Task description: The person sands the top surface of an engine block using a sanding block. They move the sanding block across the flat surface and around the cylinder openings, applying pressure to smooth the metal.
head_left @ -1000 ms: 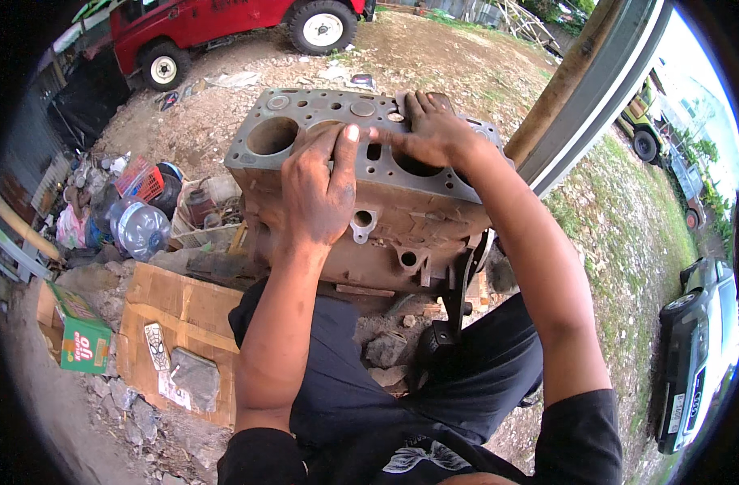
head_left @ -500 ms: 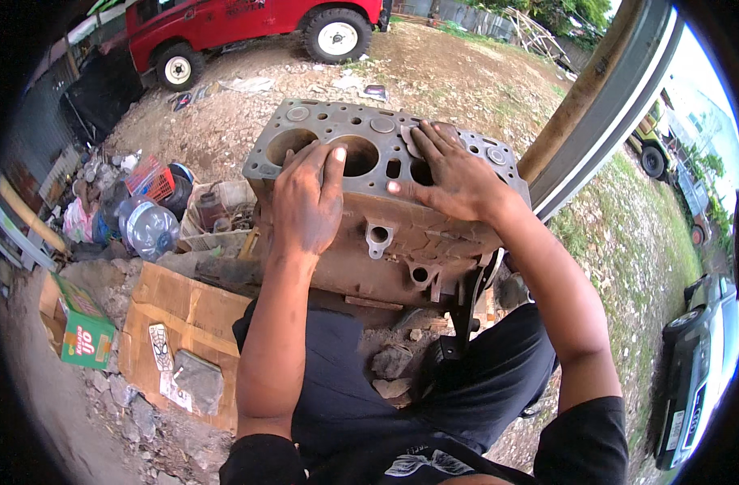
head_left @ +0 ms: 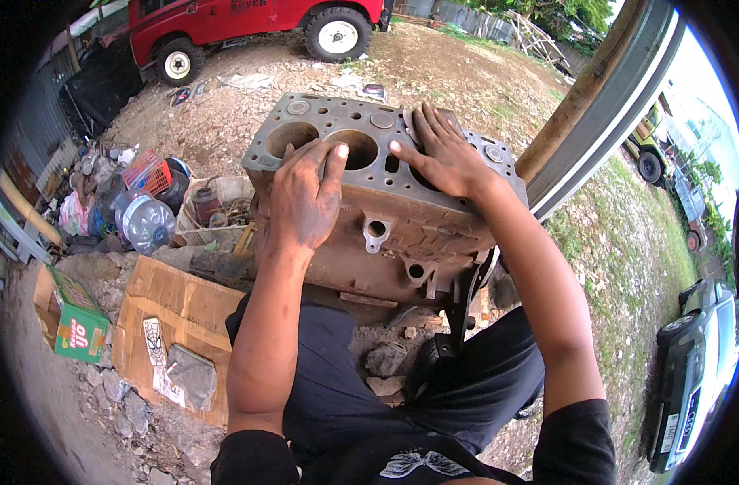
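A bare, rusty brown engine block [head_left: 321, 250] stands in front of me, its grey flat top dotted with bolt holes and large round cylinder bores. My left hand [head_left: 309, 194] rests on the near edge of that top, between two bores, with its fingers laid over the edge and holding nothing. My right hand [head_left: 450, 162] lies flat on the top's right half, fingers stretched out. Beneath its fingers shows the edge of a thin, flat brownish piece [head_left: 409, 121]; its kind is hidden. The palm partly covers another bore.
Left of the block lie a flattened cardboard sheet [head_left: 179, 299], a green box [head_left: 78, 323], a clear plastic jug [head_left: 145, 222] and a crate [head_left: 224, 194] of parts. A post [head_left: 580, 105] rises at the right. A red vehicle [head_left: 248, 28] is parked beyond.
My right hand has slid away from me across the block's top, its thumb now farther from the near edge. My left hand has stayed in about the same place.
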The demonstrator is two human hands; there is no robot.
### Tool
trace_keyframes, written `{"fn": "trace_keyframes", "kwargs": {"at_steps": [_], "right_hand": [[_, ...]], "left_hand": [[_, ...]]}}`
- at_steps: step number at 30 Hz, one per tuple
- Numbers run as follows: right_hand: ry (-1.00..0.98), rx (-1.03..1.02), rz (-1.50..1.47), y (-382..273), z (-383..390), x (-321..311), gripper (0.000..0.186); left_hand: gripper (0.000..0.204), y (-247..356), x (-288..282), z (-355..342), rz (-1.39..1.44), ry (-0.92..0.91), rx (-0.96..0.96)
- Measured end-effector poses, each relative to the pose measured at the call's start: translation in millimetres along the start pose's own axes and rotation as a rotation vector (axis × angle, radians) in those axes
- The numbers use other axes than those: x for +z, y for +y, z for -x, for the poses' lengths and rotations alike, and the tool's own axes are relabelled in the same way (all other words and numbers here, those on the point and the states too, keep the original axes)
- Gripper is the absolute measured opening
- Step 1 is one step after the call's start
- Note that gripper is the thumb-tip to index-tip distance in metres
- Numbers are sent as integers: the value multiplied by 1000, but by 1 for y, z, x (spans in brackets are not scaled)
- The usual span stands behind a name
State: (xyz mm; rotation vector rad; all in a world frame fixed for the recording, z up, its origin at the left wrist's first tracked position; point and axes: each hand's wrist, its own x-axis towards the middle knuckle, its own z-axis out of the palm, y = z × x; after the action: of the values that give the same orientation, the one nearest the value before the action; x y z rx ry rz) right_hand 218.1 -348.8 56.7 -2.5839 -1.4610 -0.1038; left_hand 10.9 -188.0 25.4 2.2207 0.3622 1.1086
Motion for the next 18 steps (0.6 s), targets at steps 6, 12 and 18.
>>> {"fn": "trace_keyframes", "kwargs": {"at_steps": [6, 12, 18], "right_hand": [[-45, 27, 62, -28, -27, -2, 129], [-34, 81, 120, -24, -35, -7, 133], [-62, -11, 107, -26, -18, -4, 135]], "left_hand": [[46, 0, -6, -1, 39, 16, -37], [40, 8, 3, -2, 45, -6, 30], [43, 12, -3, -2, 82, 15, -13]]}}
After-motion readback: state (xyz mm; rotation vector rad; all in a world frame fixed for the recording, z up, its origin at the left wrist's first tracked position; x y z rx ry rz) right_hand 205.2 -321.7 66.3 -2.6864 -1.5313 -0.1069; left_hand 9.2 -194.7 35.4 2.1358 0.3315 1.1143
